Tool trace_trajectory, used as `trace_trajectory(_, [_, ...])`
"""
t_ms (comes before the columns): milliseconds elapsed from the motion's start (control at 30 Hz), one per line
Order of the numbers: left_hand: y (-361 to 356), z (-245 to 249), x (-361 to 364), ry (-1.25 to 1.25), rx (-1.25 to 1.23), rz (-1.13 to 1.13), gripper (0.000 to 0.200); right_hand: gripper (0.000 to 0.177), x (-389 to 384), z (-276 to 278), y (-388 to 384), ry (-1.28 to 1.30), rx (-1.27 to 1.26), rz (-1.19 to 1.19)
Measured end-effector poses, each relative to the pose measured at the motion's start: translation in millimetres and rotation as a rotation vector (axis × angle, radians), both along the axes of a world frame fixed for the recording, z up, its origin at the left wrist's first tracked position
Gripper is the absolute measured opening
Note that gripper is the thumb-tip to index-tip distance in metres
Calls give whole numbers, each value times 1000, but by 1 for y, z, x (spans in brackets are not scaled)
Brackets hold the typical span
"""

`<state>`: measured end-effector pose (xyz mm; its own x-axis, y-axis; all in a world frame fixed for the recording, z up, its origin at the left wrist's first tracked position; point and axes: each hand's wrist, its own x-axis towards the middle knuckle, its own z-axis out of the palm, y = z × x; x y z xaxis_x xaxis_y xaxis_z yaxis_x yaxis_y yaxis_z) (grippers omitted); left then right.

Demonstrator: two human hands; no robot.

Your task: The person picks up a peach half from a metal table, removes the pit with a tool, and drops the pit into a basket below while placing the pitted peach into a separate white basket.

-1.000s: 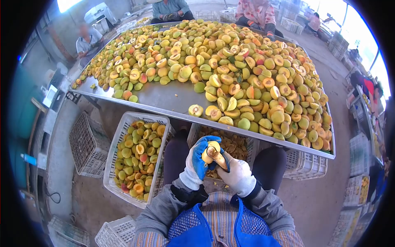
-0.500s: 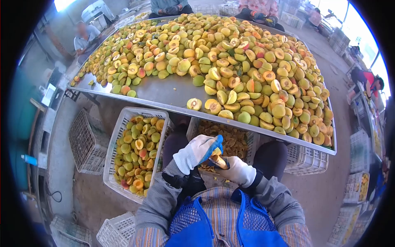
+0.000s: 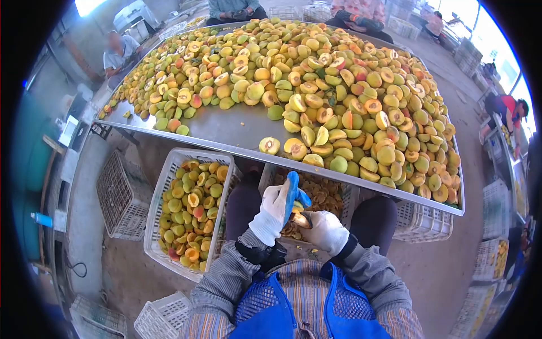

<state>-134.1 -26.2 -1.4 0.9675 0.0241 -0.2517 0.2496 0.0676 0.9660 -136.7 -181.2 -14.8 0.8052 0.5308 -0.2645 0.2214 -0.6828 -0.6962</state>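
Observation:
My left hand [image 3: 278, 204], in a white glove with a blue palm, has its fingers raised and slightly apart. It holds a yellow-green peach half [image 3: 297, 207] low in the palm, largely hidden by the glove. Against that fruit my right hand [image 3: 326, 230], in a white glove, is closed around a short tool with a smooth, pale brown surface [image 3: 300, 220]; its working end is hidden. Both hands are over a crate of brown peach pits and scraps [image 3: 320, 193] between my knees.
A metal table [image 3: 226, 127] piled with halved peaches [image 3: 361, 107] stands before me. Left of my knee is a white crate [image 3: 148, 237] of peach halves. Other crates [image 3: 119, 198] stand on the floor. Several people sit or stand around, including one across the table [image 3: 237, 8].
My left hand's fingers have straightened upward from a curl around the fruit. My right hand stays close to the fruit with the tool. The view has shifted slightly.

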Motion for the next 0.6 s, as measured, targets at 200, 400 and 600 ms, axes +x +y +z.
trace_trajectory(200, [6,-2,-7,-151,-619,-17,75,30,-13,-26,-15,593,586,192])
trace_trajectory(400, [143,-20,-7,-13,810,513,54,30,16,-15,-51,834,466,-485])
trace_trajectory(600, [107,-6,83,-117,1610,190,77,38,29,-40,-48,632,322,-583])
